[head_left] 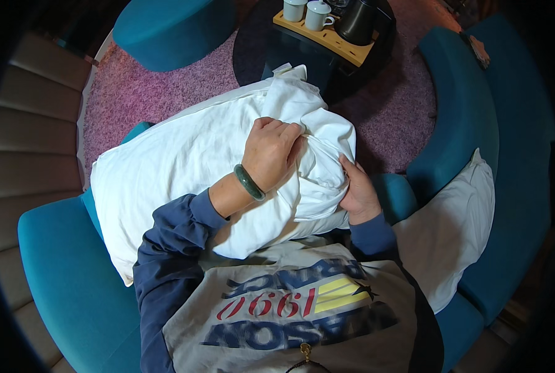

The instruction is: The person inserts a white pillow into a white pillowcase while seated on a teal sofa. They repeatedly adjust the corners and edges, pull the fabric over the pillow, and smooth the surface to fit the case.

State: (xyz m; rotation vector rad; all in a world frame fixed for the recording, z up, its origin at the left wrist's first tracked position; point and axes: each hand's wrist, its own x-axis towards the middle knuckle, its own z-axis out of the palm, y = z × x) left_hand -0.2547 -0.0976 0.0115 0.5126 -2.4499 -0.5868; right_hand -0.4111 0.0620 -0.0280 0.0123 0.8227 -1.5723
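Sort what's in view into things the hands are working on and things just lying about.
In hand:
- left hand, gripping the bunched white pillowcase
- right hand, pinching the same cloth
- white pillow across the lap

Lying about:
- second white pillow on the teal sofa
- two cups and a dark kettle on a wooden tray
- teal pouffe

No packages, labels, signs, screens visible.
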